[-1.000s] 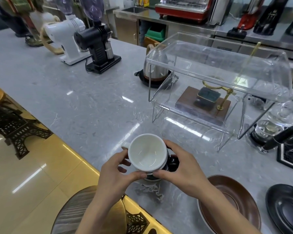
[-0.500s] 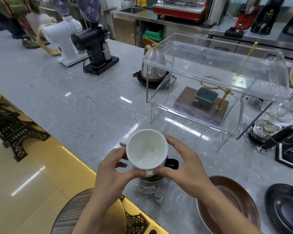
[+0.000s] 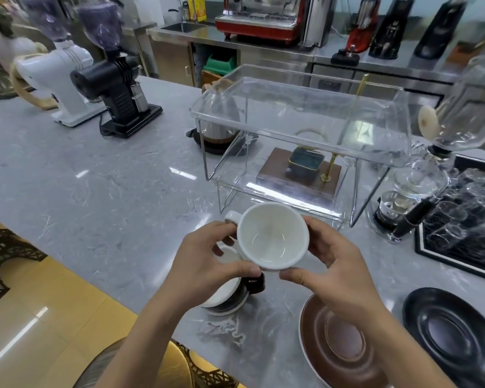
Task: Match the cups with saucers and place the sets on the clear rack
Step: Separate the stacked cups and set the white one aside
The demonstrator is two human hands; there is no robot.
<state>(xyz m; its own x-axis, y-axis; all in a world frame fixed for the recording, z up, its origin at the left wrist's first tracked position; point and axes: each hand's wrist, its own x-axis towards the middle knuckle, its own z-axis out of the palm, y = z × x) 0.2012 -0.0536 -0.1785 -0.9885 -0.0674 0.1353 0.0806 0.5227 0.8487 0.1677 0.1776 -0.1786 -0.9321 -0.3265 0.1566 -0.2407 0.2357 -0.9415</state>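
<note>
At twelve o'clock we face the clear rack (image 3: 300, 119), both of its shelves bare and open toward us. At ten o'clock the grey counter (image 3: 95, 177) gives wide passage. At two o'clock a siphon brewer (image 3: 420, 191) and glassware tray (image 3: 465, 219) crowd the rack's right end. Brown saucer (image 3: 336, 345) and black saucer (image 3: 454, 331) fill four o'clock.

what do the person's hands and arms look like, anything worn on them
Both the left hand and the right hand are bare: no gloves, rings, watch or bracelets show. Both forearms are bare too, with no sleeve in view up to the bottom edge of the picture. Fingernails are short and unpainted.
</note>
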